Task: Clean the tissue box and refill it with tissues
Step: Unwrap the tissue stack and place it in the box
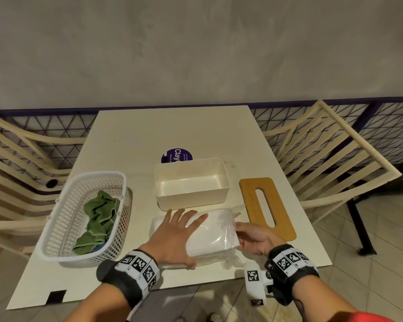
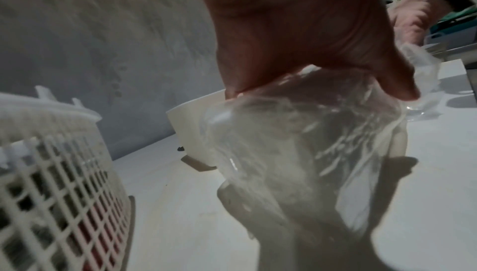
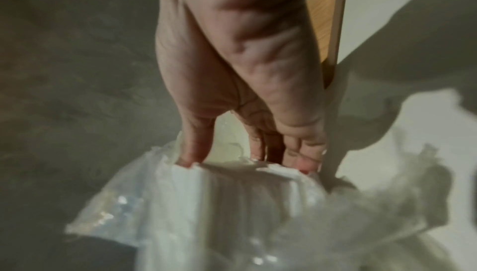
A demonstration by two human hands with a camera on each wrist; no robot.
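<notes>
Hands both on plastic-wrapped tissue pack [image 1: 209, 231] at near table [image 1: 130, 135] edge: left hand [image 1: 172, 238] flat on top, fingers spread; right hand [image 1: 254, 240] gripping pack's right end. Behind it, empty tissue box [image 1: 191, 182], wooden lid [image 1: 265, 205] to right. White basket [image 1: 63, 228] with green cloth [image 1: 98, 214] on left.

On the white rectangular table [image 1: 135, 140], the open cream plastic tissue box [image 1: 191, 184] sits at the centre. The white plastic mesh basket [image 1: 63, 228] stands to its left, with a crumpled green cloth [image 1: 98, 217] inside. The slotted wooden lid [image 1: 263, 205] lies right of the box. The clear-wrapped white tissue pack [image 1: 209, 231] lies near of the box, under the left hand [image 1: 175, 238], the right hand [image 1: 254, 240] at its right end. A round purple sticker [image 1: 176, 154] lies just behind the box.
</notes>
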